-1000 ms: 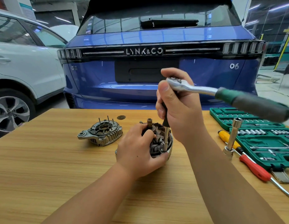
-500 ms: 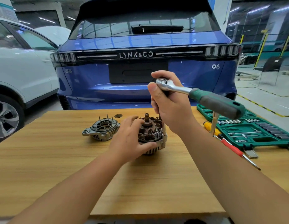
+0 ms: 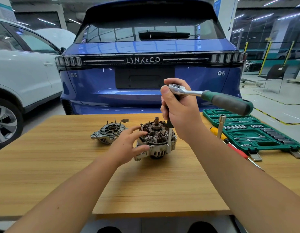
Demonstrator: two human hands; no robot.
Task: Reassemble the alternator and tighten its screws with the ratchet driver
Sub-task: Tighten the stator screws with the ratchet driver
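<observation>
Now the alternator [image 3: 156,141] sits upright near the middle of the wooden bench [image 3: 61,174], its rotor and shaft end facing up. The left hand [image 3: 127,147] rests against its left side with fingers spread and fairly straight, the thumb touching the housing's lower rim; this grip is loose, steadying rather than clenching. The right hand [image 3: 181,111] is above and just right of the alternator, its grip clenched round the head and upright extension of the ratchet driver [image 3: 213,98], whose green-and-grey handle sticks out to the right. The extension's socket end meets a screw point on the housing's right front edge.

Left of the alternator, just beside the left hand, lies the separate end cover [image 3: 109,133] with studs pointing up. To the right an open green socket set [image 3: 251,132] lies on the bench, with a yellow screwdriver [image 3: 214,131] and a red screwdriver [image 3: 238,151] beside it. Behind the bench stand a blue car [image 3: 145,73] and a white car [image 3: 24,69].
</observation>
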